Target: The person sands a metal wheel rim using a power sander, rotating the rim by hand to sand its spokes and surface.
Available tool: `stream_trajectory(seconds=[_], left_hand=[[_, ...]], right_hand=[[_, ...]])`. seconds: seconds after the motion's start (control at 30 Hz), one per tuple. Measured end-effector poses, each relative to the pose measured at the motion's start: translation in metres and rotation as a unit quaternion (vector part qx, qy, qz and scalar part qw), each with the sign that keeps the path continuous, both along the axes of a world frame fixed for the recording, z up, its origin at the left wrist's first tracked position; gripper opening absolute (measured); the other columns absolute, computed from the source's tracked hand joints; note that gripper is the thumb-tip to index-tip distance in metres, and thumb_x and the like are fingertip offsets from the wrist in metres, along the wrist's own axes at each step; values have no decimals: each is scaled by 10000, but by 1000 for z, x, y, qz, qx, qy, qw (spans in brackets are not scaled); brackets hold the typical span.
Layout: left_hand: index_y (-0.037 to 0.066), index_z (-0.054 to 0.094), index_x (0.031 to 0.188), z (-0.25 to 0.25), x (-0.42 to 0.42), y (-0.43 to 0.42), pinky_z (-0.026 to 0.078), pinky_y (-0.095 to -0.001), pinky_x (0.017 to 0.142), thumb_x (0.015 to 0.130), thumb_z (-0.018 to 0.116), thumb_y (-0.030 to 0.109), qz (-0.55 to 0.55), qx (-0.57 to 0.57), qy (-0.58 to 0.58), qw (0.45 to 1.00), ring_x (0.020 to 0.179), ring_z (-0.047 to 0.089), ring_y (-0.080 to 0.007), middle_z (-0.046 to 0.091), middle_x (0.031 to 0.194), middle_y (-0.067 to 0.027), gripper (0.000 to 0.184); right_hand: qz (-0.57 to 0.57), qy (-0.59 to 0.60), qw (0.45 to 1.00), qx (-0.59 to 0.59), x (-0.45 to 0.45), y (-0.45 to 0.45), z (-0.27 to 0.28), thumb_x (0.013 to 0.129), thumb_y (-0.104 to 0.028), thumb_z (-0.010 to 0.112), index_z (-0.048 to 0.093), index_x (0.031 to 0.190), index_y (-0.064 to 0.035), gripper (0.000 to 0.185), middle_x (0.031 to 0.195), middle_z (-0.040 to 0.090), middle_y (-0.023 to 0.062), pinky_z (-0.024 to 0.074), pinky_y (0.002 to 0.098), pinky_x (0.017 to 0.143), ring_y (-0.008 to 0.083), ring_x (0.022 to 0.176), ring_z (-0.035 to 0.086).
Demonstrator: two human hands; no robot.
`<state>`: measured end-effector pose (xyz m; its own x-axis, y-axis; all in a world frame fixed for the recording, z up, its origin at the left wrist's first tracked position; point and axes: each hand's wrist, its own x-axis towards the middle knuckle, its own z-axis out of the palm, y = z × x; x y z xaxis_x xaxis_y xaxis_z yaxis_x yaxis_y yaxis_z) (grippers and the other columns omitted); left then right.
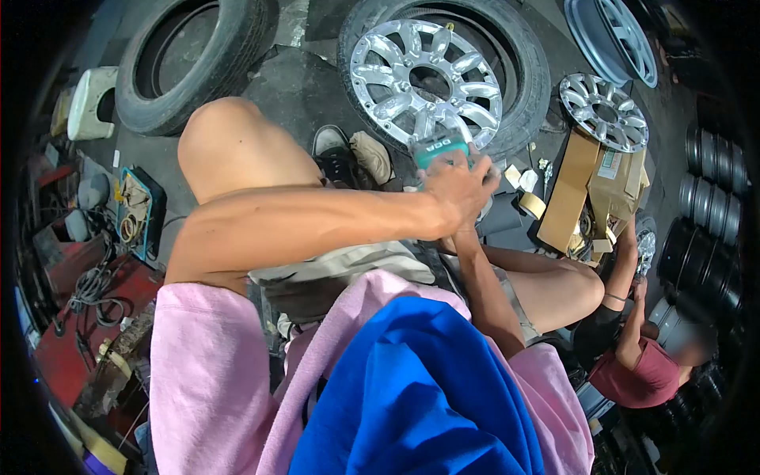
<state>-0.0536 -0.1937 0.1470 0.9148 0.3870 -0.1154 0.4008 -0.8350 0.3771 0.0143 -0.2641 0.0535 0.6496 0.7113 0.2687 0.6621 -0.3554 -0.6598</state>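
A green power tool (440, 150) marked DCA sits over the lower part of a shiny multi-spoke wheel face (384, 67). My left hand (450, 196) is closed on the back of the tool, its forearm reaching across from the left. My right hand (483, 178) overlaps it at the tool, with fingers curled and slightly blurred; much of it is hidden. The wheel face lies on a large black tire (532, 79). The tool's front end is blurred against the spokes.
Another tire (134, 95) and a white stool (89, 103) are at upper left. A second wheel face (606, 115) rests by an open cardboard box (568, 194), near a tape roll (532, 206). Cables (99, 293) lie left. A co-worker in a red shirt (637, 376) sits at lower right.
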Motion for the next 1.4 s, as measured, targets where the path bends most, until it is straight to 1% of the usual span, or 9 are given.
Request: stream_trajectory(seconds=[0.07, 0.17, 0.5, 0.7, 0.77, 0.97, 1.1, 1.23, 1.4], left_hand=[[167, 482, 1425, 8, 6, -10, 590, -557, 692, 856, 712, 131, -40, 9, 56, 998, 1147, 591, -435, 493, 1354, -157, 615], [173, 502, 1427, -20, 23, -26, 587, -557, 625, 845, 726, 145, -25, 45, 45, 998, 1156, 578, -451, 486, 1378, -162, 624], [229, 622, 1335, -14, 31, 4, 583, -573, 601, 900, 691, 198, -9, 56, 39, 998, 1165, 572, -434, 498, 1299, -115, 441], [221, 627, 1305, -13, 32, -13, 591, -572, 634, 917, 684, 232, -10, -8, 28, 1000, 1141, 582, -398, 501, 1303, -77, 392], [178, 559, 1377, 13, 23, -2, 584, -439, 834, 894, 677, 186, -24, -41, 79, 996, 1152, 604, -379, 530, 1302, -102, 497], [135, 398, 1462, 45, -10, 60, 564, -537, 919, 741, 821, 99, -18, -162, -17, 986, 1148, 579, -512, 434, 1384, -212, 837], [117, 356, 1460, 42, -11, 104, 530, -533, 996, 651, 892, 166, 63, -209, 21, 976, 1141, 601, -519, 425, 1380, -244, 971], [93, 361, 1432, -5, -8, 159, 507, -470, 1005, 620, 897, 262, 50, -222, -38, 973, 1182, 572, -444, 473, 1319, -289, 988], [82, 372, 1407, -5, -9, 165, 495, -473, 998, 612, 894, 288, 24, -255, -37, 966, 1179, 553, -425, 510, 1248, -288, 973]], right_hand=[[3, -1, 1000, -10, 3, -14, 4, 825, -303, 774, 630, 1204, -23, 492, 1210, 530, 172, 398, 487, 952, 368, 1160, 498], [6, -12, 1000, -23, 5, -21, 4, 822, -314, 773, 628, 1205, -20, 504, 1209, 529, 173, 395, 487, 950, 370, 1158, 497], [26, -38, 999, -16, 4, 1, 2, 811, -351, 769, 620, 1208, -10, 544, 1206, 526, 175, 387, 487, 941, 375, 1151, 492], [54, -55, 996, -51, 9, -20, 11, 805, -373, 766, 615, 1210, -4, 568, 1204, 524, 176, 382, 486, 937, 378, 1146, 489], [71, -69, 993, -68, 14, -23, 15, 803, -380, 766, 614, 1210, -2, 576, 1203, 523, 176, 380, 486, 935, 379, 1145, 488], [156, -126, 977, -79, 50, 12, 21, 797, -402, 763, 609, 1212, 5, 601, 1201, 521, 178, 375, 486, 930, 382, 1140, 485], [241, -148, 957, -65, 57, 69, 54, 736, -390, 776, 658, 1170, 6, 599, 1154, 534, 181, 377, 496, 902, 382, 1120, 495], [257, -222, 934, -108, 68, 110, 57, 705, -387, 805, 672, 1167, 17, 628, 1118, 542, 165, 392, 493, 886, 368, 1102, 517], [266, -259, 923, -103, 65, 106, 72, 631, -398, 854, 728, 1023, 40, 601, 1110, 554, 143, 418, 483, 840, 345, 1057, 548]])
